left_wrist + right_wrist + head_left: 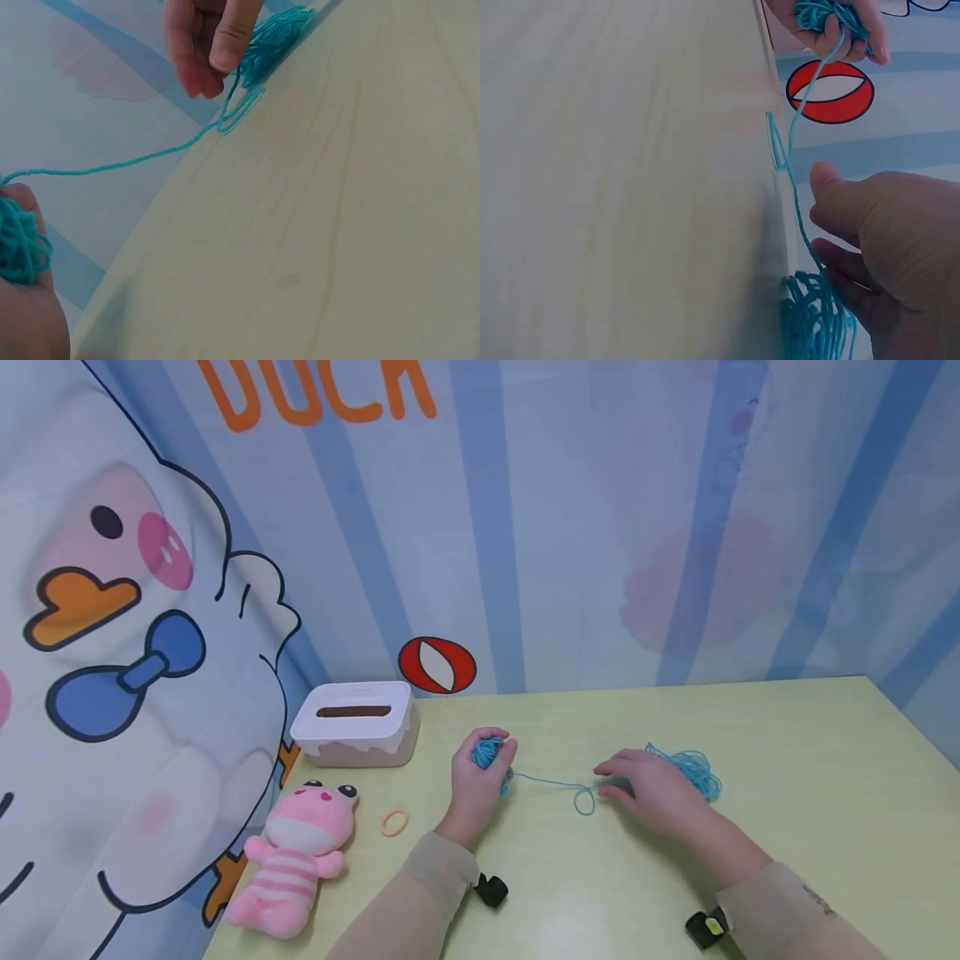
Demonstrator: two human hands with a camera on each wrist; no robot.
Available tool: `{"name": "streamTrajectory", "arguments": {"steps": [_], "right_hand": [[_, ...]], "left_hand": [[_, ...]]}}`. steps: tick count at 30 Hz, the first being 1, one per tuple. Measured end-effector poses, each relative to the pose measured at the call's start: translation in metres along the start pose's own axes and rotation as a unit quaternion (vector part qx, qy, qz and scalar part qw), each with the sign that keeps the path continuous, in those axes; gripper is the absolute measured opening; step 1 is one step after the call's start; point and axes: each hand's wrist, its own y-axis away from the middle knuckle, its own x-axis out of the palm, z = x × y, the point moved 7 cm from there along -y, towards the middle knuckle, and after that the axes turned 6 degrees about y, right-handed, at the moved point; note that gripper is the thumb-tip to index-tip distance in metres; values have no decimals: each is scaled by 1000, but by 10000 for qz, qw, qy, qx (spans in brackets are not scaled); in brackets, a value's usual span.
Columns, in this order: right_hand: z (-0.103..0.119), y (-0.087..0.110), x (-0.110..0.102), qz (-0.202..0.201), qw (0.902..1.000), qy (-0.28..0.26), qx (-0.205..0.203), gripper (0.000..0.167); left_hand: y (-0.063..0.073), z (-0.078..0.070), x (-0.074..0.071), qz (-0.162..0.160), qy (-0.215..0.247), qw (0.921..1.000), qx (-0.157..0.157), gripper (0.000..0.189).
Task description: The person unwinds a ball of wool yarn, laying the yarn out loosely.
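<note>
In the head view my left hand [472,789] holds a wound bundle of blue yarn [486,752], fingers curled round it. A single strand [551,782] runs from this bundle rightward and makes a small loop close to my right hand [663,793]. The right hand is held with thumb and fingers parted, and the right wrist view shows the strand passing along its fingertips [826,247]. Just behind the right hand lies a loose heap of the same yarn [696,772] on the table, partly covered by that hand.
A pink plush toy [294,860] lies at the table's left side, with a small light-orange ring [393,822] beside it. Behind them stands a white tissue box [360,727]. A printed curtain [570,527] hangs along the table's [810,760] far edge.
</note>
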Motion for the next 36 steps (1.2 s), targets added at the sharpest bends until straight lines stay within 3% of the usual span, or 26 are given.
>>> {"name": "streamTrajectory", "arguments": {"steps": [8, 12, 16, 19, 24, 27, 32, 36], "right_hand": [[4, -13, 15, 611, 9974, 291, 238, 12], [6, -17, 16, 631, 9971, 288, 307, 2], [6, -17, 15, 590, 9973, 270, 334, 8], [1, -13, 7, 321, 9980, 177, 507, 4], [-19, -1, -26, -423, 9946, -208, 921, 6], [-37, 8, -44, -667, 9898, -382, 1202, 11], [-71, 28, -60, -718, 9805, -468, 1767, 20], [-91, 42, -60, -577, 9759, -441, 2060, 23]], "left_hand": [[-1, 2, 2, 63, 49, 9999, -63, 37], [-2, 1, 2, 74, 92, 9999, -12, 31], [-1, 1, 2, 47, 122, 9999, -5, 29], [0, 1, 2, 10, 132, 9999, -34, 31], [0, 1, 0, -78, 119, 9999, -75, 33], [0, -1, -1, -160, 96, 9998, -40, 28], [-1, -2, -2, -217, 151, 9996, 61, 22], [-2, -1, -3, -215, 82, 9997, 102, 20]]}}
